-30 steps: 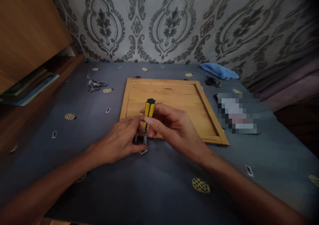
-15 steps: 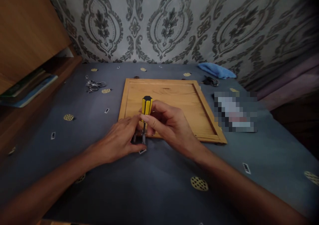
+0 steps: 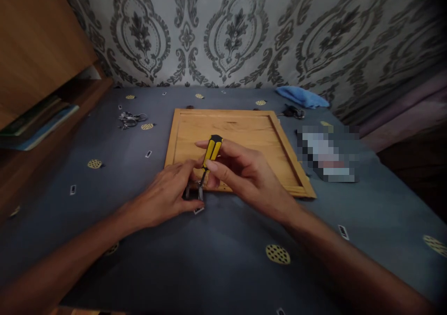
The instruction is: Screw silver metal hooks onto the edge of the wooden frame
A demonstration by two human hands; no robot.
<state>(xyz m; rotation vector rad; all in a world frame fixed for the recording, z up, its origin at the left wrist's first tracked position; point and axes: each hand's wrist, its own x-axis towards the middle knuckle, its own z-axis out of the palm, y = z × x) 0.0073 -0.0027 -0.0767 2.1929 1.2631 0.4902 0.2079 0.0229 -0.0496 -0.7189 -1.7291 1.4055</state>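
I see the yellow-and-black screwdriver above the near edge of the framed wooden panel, tilted, its shaft going down toward a metal fitting, perhaps a hinge. My right hand pinches the handle between thumb and fingers, a light hold which, I think, permits turning. My left hand has thumb and fingers around the fitting, probably for steadying; if they press it, I cannot tell. The panel rests on the patterned tablecloth, likely for stable support. Farther away lie loose metal pieces and a blue cloth.
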